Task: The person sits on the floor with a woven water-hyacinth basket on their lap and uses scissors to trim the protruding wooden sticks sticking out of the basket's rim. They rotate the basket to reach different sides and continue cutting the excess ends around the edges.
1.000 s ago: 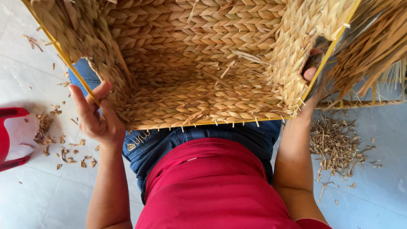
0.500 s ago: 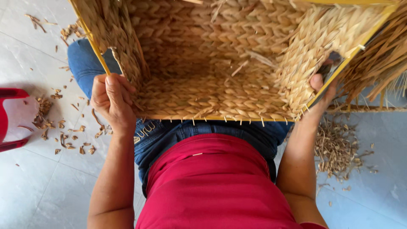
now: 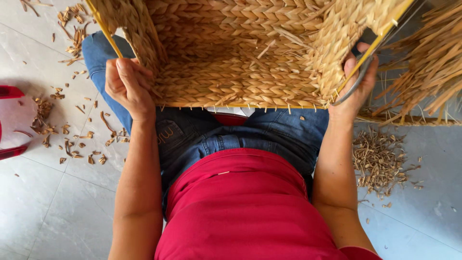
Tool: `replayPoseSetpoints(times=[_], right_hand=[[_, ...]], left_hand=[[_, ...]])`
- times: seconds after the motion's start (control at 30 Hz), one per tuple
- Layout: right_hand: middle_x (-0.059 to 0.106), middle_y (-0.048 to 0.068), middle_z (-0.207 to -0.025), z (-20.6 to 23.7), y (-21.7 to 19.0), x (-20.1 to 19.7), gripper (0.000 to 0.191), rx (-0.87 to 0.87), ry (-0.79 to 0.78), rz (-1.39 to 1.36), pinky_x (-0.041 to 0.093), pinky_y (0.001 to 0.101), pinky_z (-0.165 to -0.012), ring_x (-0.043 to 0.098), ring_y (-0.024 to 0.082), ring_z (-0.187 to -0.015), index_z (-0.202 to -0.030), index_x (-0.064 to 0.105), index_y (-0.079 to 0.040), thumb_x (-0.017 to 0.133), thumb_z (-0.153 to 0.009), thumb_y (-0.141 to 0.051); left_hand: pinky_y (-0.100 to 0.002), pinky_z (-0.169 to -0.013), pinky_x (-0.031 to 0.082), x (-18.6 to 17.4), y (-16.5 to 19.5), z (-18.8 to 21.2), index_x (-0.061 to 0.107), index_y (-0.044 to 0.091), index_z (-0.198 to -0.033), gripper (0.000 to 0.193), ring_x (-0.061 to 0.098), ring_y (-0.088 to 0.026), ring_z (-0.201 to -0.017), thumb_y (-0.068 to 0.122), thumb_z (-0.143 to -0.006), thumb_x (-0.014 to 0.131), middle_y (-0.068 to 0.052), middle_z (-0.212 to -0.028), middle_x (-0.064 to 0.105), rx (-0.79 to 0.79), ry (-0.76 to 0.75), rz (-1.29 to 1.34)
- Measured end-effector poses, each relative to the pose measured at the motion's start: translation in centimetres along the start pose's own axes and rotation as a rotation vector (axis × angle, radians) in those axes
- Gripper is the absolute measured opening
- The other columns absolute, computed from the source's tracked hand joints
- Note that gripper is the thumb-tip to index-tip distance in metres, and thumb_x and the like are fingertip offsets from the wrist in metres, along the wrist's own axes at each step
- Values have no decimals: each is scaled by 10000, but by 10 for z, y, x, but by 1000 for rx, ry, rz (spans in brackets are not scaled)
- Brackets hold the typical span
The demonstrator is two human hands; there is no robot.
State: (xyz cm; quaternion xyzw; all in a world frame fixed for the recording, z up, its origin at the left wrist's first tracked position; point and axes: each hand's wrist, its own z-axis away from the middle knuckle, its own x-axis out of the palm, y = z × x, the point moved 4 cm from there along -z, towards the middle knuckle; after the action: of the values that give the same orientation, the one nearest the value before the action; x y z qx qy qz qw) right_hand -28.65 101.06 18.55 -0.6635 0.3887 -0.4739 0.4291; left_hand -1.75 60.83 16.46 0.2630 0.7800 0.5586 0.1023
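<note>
Grey tiled floor point(image 3: 57, 212) carries scattered dry straw clippings point(image 3: 380, 161) on both sides of the seated person. Large rectangular woven straw basket with yellow wire frame point(image 3: 240, 58) rests on the person's lap, opening toward the camera. Left hand point(image 3: 127, 86) grips the basket's left wall, fingers curled together around the frame edge. Right hand point(image 3: 358, 82) clasps the right wall, fingers wrapped closed over a dark-handled metal cutting tool point(image 3: 361, 72). Red plastic object point(image 3: 9, 123) sits at far left.
</note>
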Motion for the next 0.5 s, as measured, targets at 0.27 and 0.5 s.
replayPoseSetpoints(times=[0.27, 0.5], right_hand=[[685, 85, -1151, -8, 30, -4, 316, 23, 56, 31, 564, 303, -934, 684, 166, -1049, -1376, 604, -40, 759, -1106, -93], [768, 132, -1167, 11, 3, -23, 296, 43, 153, 200, 558, 272, -757, 714, 193, -972, -1321, 574, -127, 710, -1060, -96]], left_hand=[[-228, -534, 401, 3, -30, -24, 525, 38, -942, 370, 475, -69, -547, 304, -1199, 515, -78, -732, 628, -14, 23, -92], [-223, -561, 389, 11, -24, -19, 494, 37, -938, 378, 477, -64, -577, 297, -1212, 508, -65, -769, 661, 18, 18, -219]])
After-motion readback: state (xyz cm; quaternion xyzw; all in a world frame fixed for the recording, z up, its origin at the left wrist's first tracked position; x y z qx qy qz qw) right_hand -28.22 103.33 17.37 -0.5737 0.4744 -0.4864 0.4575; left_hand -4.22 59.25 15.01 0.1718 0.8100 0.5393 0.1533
